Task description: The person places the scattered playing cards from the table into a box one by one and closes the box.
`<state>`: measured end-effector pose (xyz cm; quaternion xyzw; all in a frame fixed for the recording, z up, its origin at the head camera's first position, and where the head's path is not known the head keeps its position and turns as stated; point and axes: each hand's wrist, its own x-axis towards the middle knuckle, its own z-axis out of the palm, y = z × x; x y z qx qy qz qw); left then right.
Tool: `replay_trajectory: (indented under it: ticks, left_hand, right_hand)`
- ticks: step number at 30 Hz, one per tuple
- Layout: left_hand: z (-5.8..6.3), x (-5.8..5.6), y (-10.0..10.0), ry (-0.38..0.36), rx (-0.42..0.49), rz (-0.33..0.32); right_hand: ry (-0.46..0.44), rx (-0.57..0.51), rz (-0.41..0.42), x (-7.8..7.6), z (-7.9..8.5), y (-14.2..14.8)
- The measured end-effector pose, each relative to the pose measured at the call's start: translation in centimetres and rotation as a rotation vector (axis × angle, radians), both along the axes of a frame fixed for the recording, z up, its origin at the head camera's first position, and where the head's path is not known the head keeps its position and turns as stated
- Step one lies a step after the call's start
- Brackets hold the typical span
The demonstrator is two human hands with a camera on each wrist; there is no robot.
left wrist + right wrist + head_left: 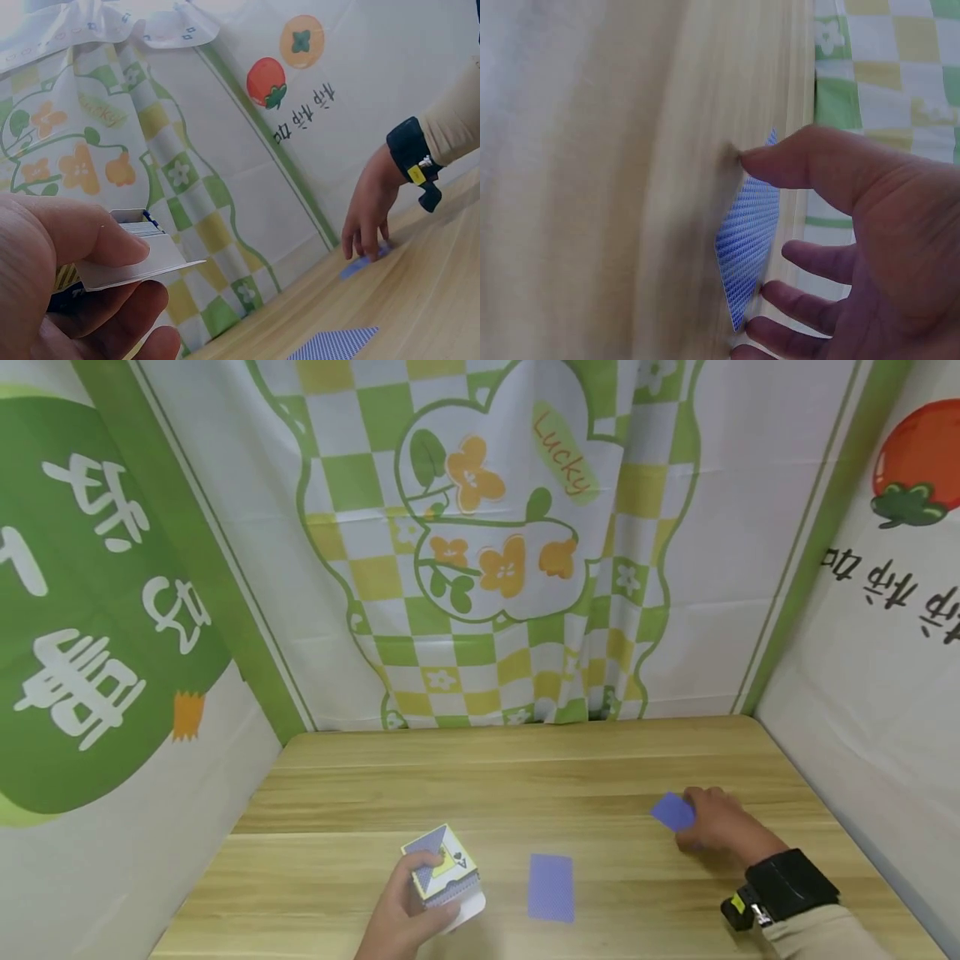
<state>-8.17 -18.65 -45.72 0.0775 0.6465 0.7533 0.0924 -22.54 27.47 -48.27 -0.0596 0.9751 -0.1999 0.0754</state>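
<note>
My left hand holds a card box with its flap folded out. The box has blue-and-white sides and an ace-like figure on its front. In the left wrist view, edges of a card stack show in the box's open end, with the thumb across the box. My right hand reaches down at the right of the table, gripping a blue-patterned playing card by its edges between thumb and fingers, close to the wood. A second playing card lies back-up between the hands.
The wooden table meets a green-checked curtain at the back. Printed cloth walls stand along both sides. A black band with a small device is strapped to the right wrist.
</note>
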Motion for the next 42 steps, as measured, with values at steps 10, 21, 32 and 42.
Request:
replay_trajectory:
  ticks: [10, 21, 32, 42]
  left_hand:
    - [0.1, 0.1, 0.1, -0.014, -0.031, 0.008]
    - [0.2, 0.0, 0.4, -0.009, -0.033, 0.007]
    - [0.0, 0.1, 0.5, -0.026, -0.015, -0.002]
    - [0.1, 0.1, 0.3, -0.008, -0.029, -0.009]
  right_hand:
    - [-0.058, 0.019, -0.016, -1.8, 0.7, -0.5]
    - [-0.129, -0.085, -0.024, -2.9, 1.0, -4.9]
    - [-0.169, -0.065, 0.070, -2.0, 0.4, -11.9]
    - [-0.151, -0.116, 0.133, 0.8, 0.6, -15.4]
